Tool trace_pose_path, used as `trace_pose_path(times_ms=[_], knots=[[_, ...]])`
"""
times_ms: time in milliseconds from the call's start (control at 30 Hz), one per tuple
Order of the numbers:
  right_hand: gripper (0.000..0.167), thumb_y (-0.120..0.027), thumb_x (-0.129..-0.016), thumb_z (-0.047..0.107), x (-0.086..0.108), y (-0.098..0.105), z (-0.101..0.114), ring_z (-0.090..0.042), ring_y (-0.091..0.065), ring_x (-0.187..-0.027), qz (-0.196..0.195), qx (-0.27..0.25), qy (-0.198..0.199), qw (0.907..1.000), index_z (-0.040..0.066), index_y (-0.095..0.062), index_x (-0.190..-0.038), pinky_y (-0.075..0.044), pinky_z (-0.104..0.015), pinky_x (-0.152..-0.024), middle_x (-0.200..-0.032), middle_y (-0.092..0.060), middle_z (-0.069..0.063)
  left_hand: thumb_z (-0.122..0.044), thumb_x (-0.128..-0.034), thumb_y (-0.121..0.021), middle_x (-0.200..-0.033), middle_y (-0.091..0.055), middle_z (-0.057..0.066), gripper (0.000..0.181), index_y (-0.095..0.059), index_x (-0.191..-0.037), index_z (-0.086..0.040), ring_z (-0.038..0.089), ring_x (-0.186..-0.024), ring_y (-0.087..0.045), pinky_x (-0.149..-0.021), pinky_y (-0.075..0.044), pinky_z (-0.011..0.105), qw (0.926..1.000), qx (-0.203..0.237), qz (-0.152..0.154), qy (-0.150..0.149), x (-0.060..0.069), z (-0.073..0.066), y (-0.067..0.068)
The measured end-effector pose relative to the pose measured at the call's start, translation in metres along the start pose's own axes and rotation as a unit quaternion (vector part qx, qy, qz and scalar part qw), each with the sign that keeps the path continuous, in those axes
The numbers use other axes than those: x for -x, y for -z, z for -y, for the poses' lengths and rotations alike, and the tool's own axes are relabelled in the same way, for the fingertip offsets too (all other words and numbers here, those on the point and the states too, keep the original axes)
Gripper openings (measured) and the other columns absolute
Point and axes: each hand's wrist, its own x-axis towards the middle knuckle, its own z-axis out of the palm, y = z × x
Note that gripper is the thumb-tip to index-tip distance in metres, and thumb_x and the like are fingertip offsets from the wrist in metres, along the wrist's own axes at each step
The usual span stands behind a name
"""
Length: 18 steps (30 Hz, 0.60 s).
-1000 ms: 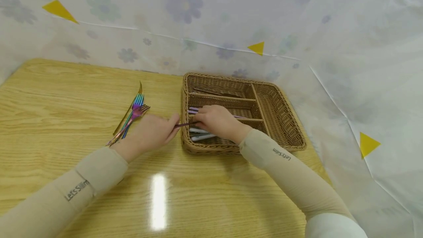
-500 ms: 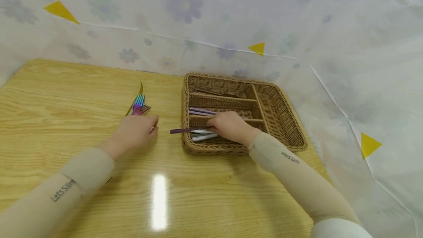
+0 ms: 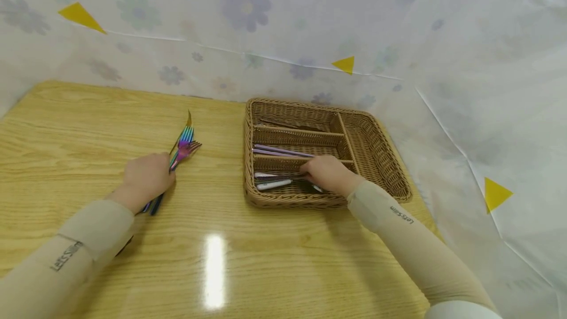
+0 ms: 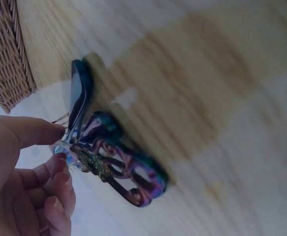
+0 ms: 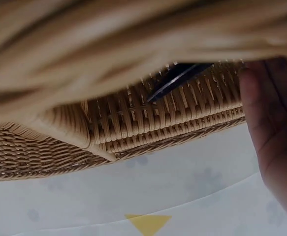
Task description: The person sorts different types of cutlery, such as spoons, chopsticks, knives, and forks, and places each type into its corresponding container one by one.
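In the head view my left hand [image 3: 148, 178] is at a small pile of iridescent cutlery on the table's left. Its thumb and fingertips pinch the pile around the necks in the left wrist view; openwork handles [image 4: 128, 172] stick out past them. A purple fork [image 3: 185, 149] and a blue-green fork [image 3: 187, 134] cross at the top, beside a gold curved tip [image 3: 189, 117]. My right hand [image 3: 328, 174] reaches into the wicker basket's [image 3: 328, 204] front compartment, its fingertips on a dark-handled utensil [image 3: 276, 178]. A dark pointed end [image 5: 175, 81] shows under that hand; its kind is unclear.
White-handled cutlery [image 3: 274, 184] lies in the front compartment. Purple sticks [image 3: 279, 150] lie in the middle one, and thin dark pieces [image 3: 283, 125] in the back one. Wicker dividers [image 3: 347, 137] separate them. A flowered sheet [image 3: 248, 33] hangs behind the table.
My left hand has let go of the dark utensil's handle and moved left to the iridescent pile. My right hand has moved right, bringing the utensil down into the front compartment.
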Motion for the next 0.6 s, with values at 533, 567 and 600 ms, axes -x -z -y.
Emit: trace_pose_path(times_ms=[533, 567, 600], knots=[[0.017, -0.058, -0.091, 0.011, 0.0004, 0.0016, 0.0013, -0.017, -0.067, -0.078, 0.043, 0.012, -0.034, 0.9984, 0.009, -0.069, -0.104, -0.055, -0.031, -0.07, -0.097, -0.071, -0.007, -0.015, -0.0868, -0.054, -0.067, -0.059, 0.015, 0.022, -0.056, -0.075, 0.003, 0.025, -0.059, -0.057, -0.047, -0.046, 0.046, 1.0, -0.008, 0.003, -0.001, -0.0028, -0.004, -0.0041], [0.017, -0.058, -0.091, 0.011, 0.0006, 0.0023, 0.0011, -0.017, -0.067, -0.078, 0.04, 0.011, -0.034, 0.9986, 0.009, -0.069, -0.103, -0.055, -0.031, -0.069, -0.097, -0.071, -0.006, -0.015, -0.087, -0.053, -0.066, -0.059, 0.014, 0.022, -0.056, -0.075, 0.003, 0.024, -0.058, -0.057, -0.047, -0.046, 0.045, 1.0, -0.009, 0.002, -0.003, -0.0026, -0.0044, -0.0034], [0.016, -0.058, -0.091, 0.012, 0.0005, 0.0029, 0.0007, -0.016, -0.066, -0.076, 0.035, 0.011, -0.032, 0.9988, 0.009, -0.069, -0.101, -0.055, -0.031, -0.068, -0.095, -0.071, -0.006, -0.014, -0.0871, -0.053, -0.065, -0.057, 0.013, 0.022, -0.055, -0.073, 0.003, 0.023, -0.056, -0.055, -0.045, -0.046, 0.043, 0.9999, -0.009, 0.002, -0.006, -0.0021, -0.0047, -0.0026]])
